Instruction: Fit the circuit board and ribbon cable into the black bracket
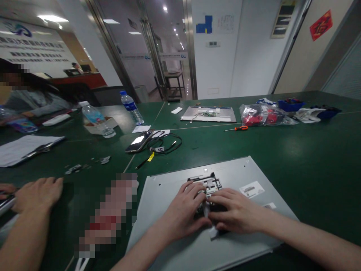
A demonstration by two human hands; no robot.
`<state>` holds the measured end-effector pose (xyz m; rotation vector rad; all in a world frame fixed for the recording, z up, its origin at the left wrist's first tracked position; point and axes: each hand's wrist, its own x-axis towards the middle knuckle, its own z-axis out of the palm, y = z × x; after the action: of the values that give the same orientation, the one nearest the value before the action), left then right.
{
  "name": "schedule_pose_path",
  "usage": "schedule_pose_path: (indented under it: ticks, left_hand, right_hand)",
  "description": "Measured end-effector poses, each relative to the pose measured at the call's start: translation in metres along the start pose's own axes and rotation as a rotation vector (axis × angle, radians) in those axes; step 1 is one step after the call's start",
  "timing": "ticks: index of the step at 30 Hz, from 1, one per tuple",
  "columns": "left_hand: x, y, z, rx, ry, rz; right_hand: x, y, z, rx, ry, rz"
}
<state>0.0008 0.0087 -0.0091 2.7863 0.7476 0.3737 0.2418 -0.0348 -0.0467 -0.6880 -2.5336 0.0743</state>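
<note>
A flat grey metal panel (166, 195), like the back of a display screen, lies on the table in front of me. Near its middle sits a small dark-and-silver bracket-like part (211, 183). My left hand (187, 210) is over the left side of this part, fingers bent and pressed down, thumb toward a pale strip (213, 233). Coming from the right, my right hand (235, 210) has curled fingers against the same spot, beside the strip. Both hands are closed, fingertips almost meeting. What they grip is mostly hidden by the fingers. A white label (252, 189) is on the panel.
Behind the panel are a phone (138, 142), a black cable (169, 148), an orange screwdriver (241, 128), another panel (208, 114) and a plastic bag (265, 114). Bottles (131, 107) stand farther left. Another person's hand (39, 194) rests at left, near a pixelated object (109, 210).
</note>
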Motion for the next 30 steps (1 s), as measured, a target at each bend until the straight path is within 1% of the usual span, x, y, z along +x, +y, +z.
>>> schedule_pose_path:
  ticks: [2, 5, 12, 22, 25, 30]
  left_hand:
    - [0.0008, -0.0008, -0.0012, -0.01, 0.003, -0.007]
    - [0.0012, -0.0022, -0.0038, -0.043, 0.021, -0.015]
    - [-0.0023, -0.0019, -0.0043, -0.047, 0.027, -0.016]
    - [-0.003, -0.0007, -0.0036, -0.02, 0.065, 0.013]
    - [-0.003, -0.0009, -0.0036, -0.018, 0.081, 0.025]
    - [-0.0034, -0.0012, -0.004, 0.012, 0.067, 0.032]
  right_hand:
    - [-0.0011, 0.001, -0.0016, 0.067, -0.016, 0.029]
    - [-0.002, 0.0014, -0.0032, 0.14, -0.072, 0.058]
    - [0.0009, 0.0027, -0.0083, 0.228, -0.135, 0.135]
    - [0.0007, 0.0041, -0.0082, 0.323, -0.093, 0.177]
    - [0.0004, 0.0046, -0.0085, 0.316, -0.09, 0.169]
    - [-0.0008, 0.0064, -0.0079, 0.27, -0.075, 0.14]
